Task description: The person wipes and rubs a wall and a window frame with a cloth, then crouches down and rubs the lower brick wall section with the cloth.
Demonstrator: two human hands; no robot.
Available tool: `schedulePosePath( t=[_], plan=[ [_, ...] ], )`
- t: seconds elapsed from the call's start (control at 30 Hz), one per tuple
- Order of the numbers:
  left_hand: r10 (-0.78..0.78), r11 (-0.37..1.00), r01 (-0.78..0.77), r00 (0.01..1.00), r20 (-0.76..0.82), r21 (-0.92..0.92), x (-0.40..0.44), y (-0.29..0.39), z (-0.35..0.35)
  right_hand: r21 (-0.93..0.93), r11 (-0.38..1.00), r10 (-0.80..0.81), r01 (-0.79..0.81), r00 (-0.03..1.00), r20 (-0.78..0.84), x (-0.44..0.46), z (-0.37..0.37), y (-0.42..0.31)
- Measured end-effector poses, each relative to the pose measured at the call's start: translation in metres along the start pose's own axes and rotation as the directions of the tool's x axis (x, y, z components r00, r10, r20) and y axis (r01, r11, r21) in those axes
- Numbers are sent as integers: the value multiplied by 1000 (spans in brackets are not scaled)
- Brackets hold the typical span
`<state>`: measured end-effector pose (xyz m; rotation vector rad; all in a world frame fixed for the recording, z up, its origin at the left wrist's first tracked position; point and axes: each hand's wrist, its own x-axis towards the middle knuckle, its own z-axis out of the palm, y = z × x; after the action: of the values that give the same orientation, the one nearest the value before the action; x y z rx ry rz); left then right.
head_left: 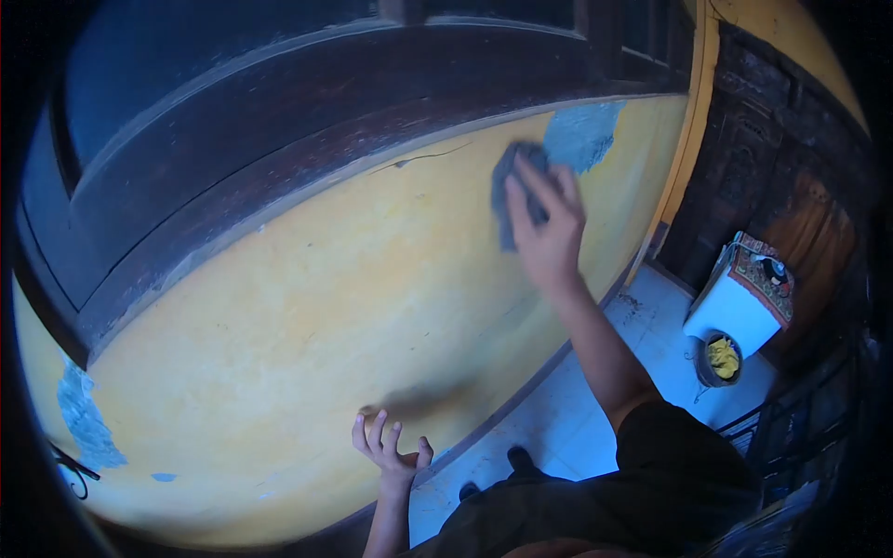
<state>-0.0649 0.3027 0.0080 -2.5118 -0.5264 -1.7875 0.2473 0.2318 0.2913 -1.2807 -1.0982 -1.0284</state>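
Up against the yellow wall [307, 307], my right hand [551, 228] presses a dark grey sheet [507, 200], its fingers stretched over the piece. Motion blur hides whether the sheet is cloth or sandpaper. It lies just left of a bare blue-grey patch [584, 135] where the paint is gone, under the dark wooden window frame [372, 102]. Lower down, my left hand [391, 451] is raised close to the wall with nothing in it, the fingers apart and slightly bent. Its shadow falls on the paint beside it.
Another peeled patch [82, 418] marks the wall at far left, above a curled black metal piece [74, 470]. On the right, a white cabinet [735, 302] with a patterned cover stands by a carved dark door [744, 139]. A pot [718, 361] holding yellow material sits before it on the tiled floor [567, 423].
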Motion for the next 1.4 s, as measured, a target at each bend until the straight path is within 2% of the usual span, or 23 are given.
schedulePosePath(
  t=[0.07, 0.17, 0.23, 0.33, 0.43, 0.53, 0.63, 0.83, 0.87, 0.97, 1.07, 1.1, 1.2, 1.23, 1.27, 1.33, 1.4],
  plan=[
    [-11, 1000, 11, 1000, -2, -16, 0, 2, -2, 101, 992, -91, 79, 989, 115, -47, 7, -11],
    [-76, 996, 76, 997, -4, -48, 0, 8, -10, 76, 963, -266, 257, 952, 154, -57, 10, -12],
    [-71, 997, 72, 997, 34, -40, -6, 4, -20, 42, 999, 27, -28, 999, 34, -15, 17, -18],
    [-46, 999, 45, 996, 77, 15, -17, -6, -41, 83, 992, -88, 94, 993, -77, 24, 28, -36],
    [-53, 993, 46, 996, 71, 105, -22, -22, -65, 202, 959, -231, 198, 959, 161, -20, 26, -76],
    [-83, 980, 75, 996, 33, 187, -28, -33, -81, 144, 982, -144, 119, 972, 184, -74, 17, -50],
    [-101, 964, 99, 995, -5, 246, -33, -42, -88, 25, 989, 142, -146, 982, 123, -95, -5, 14],
    [-2, 939, 47, 991, -133, 340, -25, -61, -87, -62, 883, 467, -465, 884, 22, -161, -82, 100],
    [21, 937, 31, 989, -145, 348, -22, -63, -83, -66, 855, 516, -514, 857, 15, -179, -95, 106],
    [102, 941, -46, 983, -152, 336, -7, -62, -58, 190, 525, 845, -830, 535, 1, -213, -137, 112],
    [173, 959, -117, 964, -202, 259, 20, -57, -21, 138, 445, 896, -885, 438, -74, -217, -177, 123],
    [194, 961, -138, 955, -225, 240, 33, -48, -9, 70, 543, 837, -837, 533, -127, -222, -189, 137],
    [215, 970, -164, 922, -321, 179, 65, -19, 32, 99, 493, 864, -864, 472, -176, -213, -223, 160],
    [205, 974, -159, 918, -340, 161, 76, -6, 45, 151, 516, 851, -843, 483, -206, -202, -225, 161],
    [193, 978, -151, 913, -360, 142, 83, 5, 59, 186, 487, 867, -854, 445, -226, -197, -226, 168],
    [182, 981, -149, 920, -347, 120, 86, 21, 88, 258, 431, 893, -865, 369, -258, -190, -230, 188],
    [161, 985, -131, 929, -333, 112, 89, 38, 117, 251, 422, 897, -871, 362, -252, -186, -231, 218]
  ],
)
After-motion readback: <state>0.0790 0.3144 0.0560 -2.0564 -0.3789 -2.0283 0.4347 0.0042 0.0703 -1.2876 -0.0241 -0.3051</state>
